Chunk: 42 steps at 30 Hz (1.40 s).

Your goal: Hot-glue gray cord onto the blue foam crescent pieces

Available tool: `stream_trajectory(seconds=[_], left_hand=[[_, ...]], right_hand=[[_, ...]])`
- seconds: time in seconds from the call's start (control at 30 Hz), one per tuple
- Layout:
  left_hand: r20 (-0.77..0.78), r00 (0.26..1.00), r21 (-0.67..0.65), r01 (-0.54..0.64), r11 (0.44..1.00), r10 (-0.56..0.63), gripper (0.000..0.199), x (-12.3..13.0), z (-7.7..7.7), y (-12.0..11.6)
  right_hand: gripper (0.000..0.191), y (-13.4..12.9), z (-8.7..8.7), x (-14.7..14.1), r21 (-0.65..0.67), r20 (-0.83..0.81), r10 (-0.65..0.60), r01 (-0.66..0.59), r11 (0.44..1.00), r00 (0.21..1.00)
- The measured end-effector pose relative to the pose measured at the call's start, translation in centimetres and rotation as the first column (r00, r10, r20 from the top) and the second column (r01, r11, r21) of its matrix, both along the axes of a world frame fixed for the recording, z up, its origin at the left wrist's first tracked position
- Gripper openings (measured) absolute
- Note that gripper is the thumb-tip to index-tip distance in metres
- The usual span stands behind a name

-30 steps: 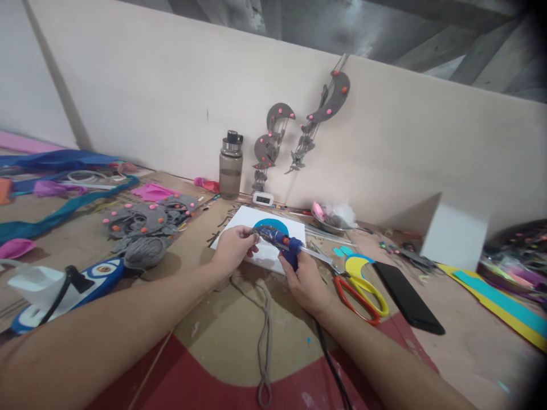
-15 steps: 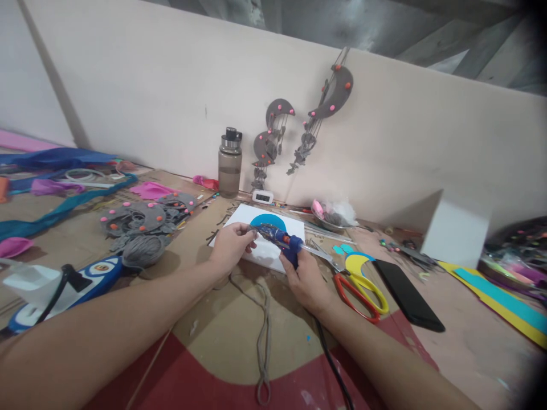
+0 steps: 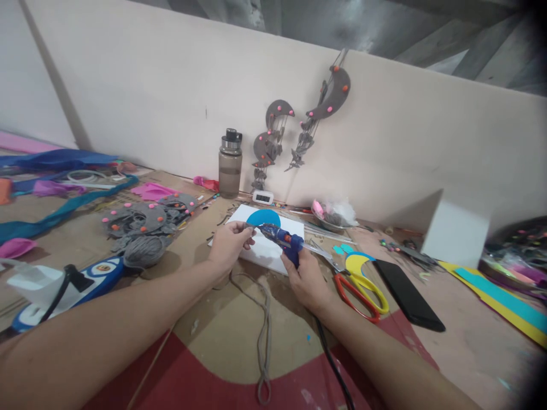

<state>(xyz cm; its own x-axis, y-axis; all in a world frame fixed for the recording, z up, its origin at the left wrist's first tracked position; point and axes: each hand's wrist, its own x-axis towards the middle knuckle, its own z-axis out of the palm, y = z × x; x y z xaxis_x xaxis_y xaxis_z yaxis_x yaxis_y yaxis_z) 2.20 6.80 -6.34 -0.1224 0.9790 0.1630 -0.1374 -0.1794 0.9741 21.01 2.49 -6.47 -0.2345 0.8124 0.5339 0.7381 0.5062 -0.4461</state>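
My right hand point(image 3: 307, 279) grips a blue hot glue gun point(image 3: 292, 246), a clear glue stick showing at its rear and its nozzle pointing left. Close to that nozzle, the fingers of my left hand point(image 3: 228, 245) are pinched together on a small dark piece too hidden to name. Just beyond the fingertips, a blue disc point(image 3: 264, 217) overlaps a white board point(image 3: 267, 256); whether my left hand touches the disc, I cannot tell. A grey cord point(image 3: 265, 336) trails in a loop toward me from below the left hand.
Red-and-yellow-handled scissors point(image 3: 361, 293) and a black phone point(image 3: 408, 293) lie right. Grey felt crescents point(image 3: 137, 219), a yarn ball point(image 3: 145, 250) and a blue-white power strip point(image 3: 94, 279) lie left. A bottle point(image 3: 229, 165) stands at the wall, where crescent garlands point(image 3: 335, 97) hang.
The blue disc has shifted slightly left and away from me. The glue gun's nozzle shows a little more clearly beside my left fingertips; both hands have hardly moved.
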Motion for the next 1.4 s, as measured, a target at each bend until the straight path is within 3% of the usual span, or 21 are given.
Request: stream_trajectory(seconds=[0.3,0.5,0.6,0.7,0.83,0.9,0.97,1.0,1.07,1.17,1.23,1.3,1.4], left_hand=[[0.154,0.988,-0.091,0.003,0.996,0.012,0.022,0.0,0.6,-0.2],[0.150,0.989,0.009,-0.006,1.000,0.005,0.024,-0.1,0.4,0.1],[0.116,0.993,0.110,0.008,0.994,-0.020,0.027,0.1,0.4,0.0],[0.072,0.997,0.147,0.025,0.989,-0.036,0.026,0.4,0.9,-0.5],[-0.055,0.998,0.183,0.049,0.982,-0.039,0.023,0.6,2.2,-1.8],[-0.172,0.985,0.227,0.030,0.973,0.010,0.022,0.6,2.9,-2.5],[-0.275,0.954,0.287,-0.035,0.957,0.117,0.019,0.7,3.4,-3.2],[-0.320,0.933,0.318,-0.056,0.946,0.163,0.017,0.8,3.5,-3.4],[-0.373,0.895,0.394,-0.084,0.915,0.243,0.012,1.0,3.4,-3.7],[-0.429,0.848,0.492,-0.068,0.868,0.310,0.010,1.2,2.9,-3.9],[-0.459,0.828,0.511,-0.051,0.858,0.322,0.010,1.4,2.7,-3.9],[-0.475,0.830,0.469,-0.043,0.882,0.292,0.011,1.4,2.6,-3.9],[-0.441,0.882,0.325,-0.016,0.946,0.167,0.017,1.6,2.6,-4.1]], right_hand=[[0.035,0.3,0.2,0.2,-0.080,-0.186,-0.061,0.046,0.996,0.981],[0.029,1.2,0.2,0.7,-0.178,-0.159,-0.144,0.115,0.977,0.977],[0.027,1.9,-0.2,1.0,-0.118,0.035,-0.232,0.235,0.965,0.972],[0.031,2.2,-0.1,1.5,-0.028,0.194,-0.341,0.352,0.935,0.920],[0.028,1.4,1.6,1.5,0.195,0.109,-0.421,0.396,0.897,0.901],[0.021,0.6,2.6,0.7,0.178,-0.022,-0.293,0.292,0.940,0.956],[0.017,-0.4,3.3,-0.7,0.023,-0.247,-0.089,0.097,0.995,0.965],[0.015,-0.9,3.5,-1.5,-0.075,-0.392,-0.014,-0.016,0.997,0.920],[0.020,-1.7,3.6,-3.0,-0.199,-0.666,0.044,-0.234,0.952,0.745],[0.029,-2.5,3.6,-4.5,-0.239,-0.884,0.011,-0.471,0.849,0.468],[0.032,-2.7,3.6,-4.7,-0.264,-0.928,-0.061,-0.533,0.804,0.367],[0.033,-2.6,3.6,-4.6,-0.301,-0.935,-0.127,-0.554,0.776,0.331],[0.029,-2.4,3.5,-4.2,-0.330,-0.927,-0.148,-0.560,0.760,0.346]])
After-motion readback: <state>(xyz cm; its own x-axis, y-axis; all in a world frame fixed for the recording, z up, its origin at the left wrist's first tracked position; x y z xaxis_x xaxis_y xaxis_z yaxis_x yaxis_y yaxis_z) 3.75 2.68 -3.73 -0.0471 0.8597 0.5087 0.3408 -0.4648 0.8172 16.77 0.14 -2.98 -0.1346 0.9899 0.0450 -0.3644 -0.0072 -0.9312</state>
